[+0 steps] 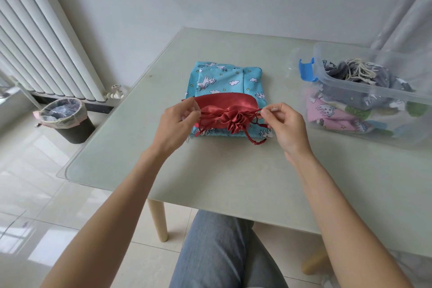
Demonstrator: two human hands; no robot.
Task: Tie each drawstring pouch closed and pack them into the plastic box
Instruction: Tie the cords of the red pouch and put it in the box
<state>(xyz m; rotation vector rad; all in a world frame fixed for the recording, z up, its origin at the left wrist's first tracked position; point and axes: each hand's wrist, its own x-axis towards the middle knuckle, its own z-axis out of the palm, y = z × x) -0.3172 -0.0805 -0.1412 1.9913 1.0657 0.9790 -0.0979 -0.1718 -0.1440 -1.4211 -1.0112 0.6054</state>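
A red satin pouch (224, 110) lies in the middle of the frame, on top of a stack of blue pouches (224, 79) printed with white animals, clouds and stars. The neck of the red pouch is gathered into a tight ruffle that points toward the lower edge of the frame, and thin red cords (254, 113) run out of it to both sides. A twisted red loop of cord lies on the table just below the ruffle.

The left hand (175, 124), left of centre, pinches the cords between thumb and fingertips just beside the left edge of the red pouch. The right hand (284, 124), right of centre, pinches the cord end between thumb and forefinger, with the other fingers curled under. The cords look taut between the two hands, though at this size it is hard to say whether a knot is formed at the ruffle.

The pouches rest on a pale green glass-topped table (210, 170). At the right of the frame stands a clear plastic box (374, 93) with a blue latch (307, 70) on its near-left end. Inside it are grey pouches with white cords on top, and pink and green patterned ones showing through the wall lower down.

At the upper left is a white radiator (42, 42). Below it, on the tiled floor, stands a dark bin (67, 119) lined with a clear bag. The person's legs in grey-blue trousers (222, 252) fill the lower centre of the frame.
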